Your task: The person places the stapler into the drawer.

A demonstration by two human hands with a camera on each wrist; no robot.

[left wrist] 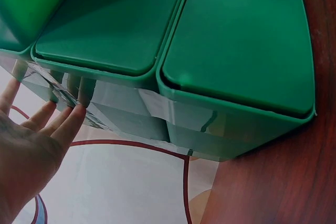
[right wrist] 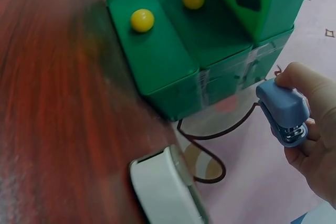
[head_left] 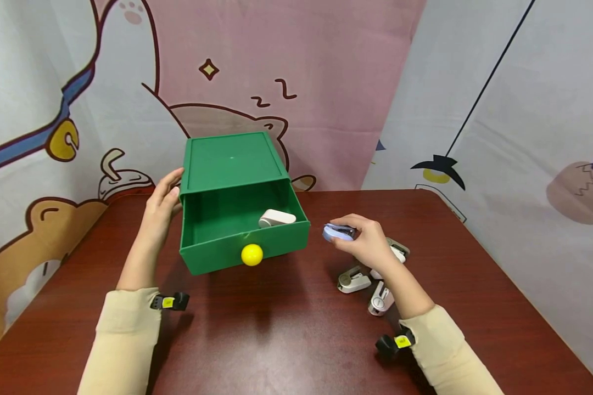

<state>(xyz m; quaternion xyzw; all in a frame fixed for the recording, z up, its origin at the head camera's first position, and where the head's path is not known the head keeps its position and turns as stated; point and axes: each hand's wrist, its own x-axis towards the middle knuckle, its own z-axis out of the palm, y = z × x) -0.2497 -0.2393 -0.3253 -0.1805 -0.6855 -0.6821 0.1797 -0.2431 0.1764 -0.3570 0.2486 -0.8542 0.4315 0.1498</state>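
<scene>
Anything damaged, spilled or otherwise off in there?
Nothing looks spilled or broken. One oddity: what appears to be clear tape crosses seams on the side of the green drawer unit, crinkled near the left hand, like a makeshift join.

Two letters "z" [head_left: 284, 89] stand on the pink backdrop [head_left: 336, 82]; yellow wrist labels [head_left: 168, 302] are illegible

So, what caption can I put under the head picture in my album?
Right fingers pinch a blue stapler beside an open green drawer with a white stapler inside.
</scene>
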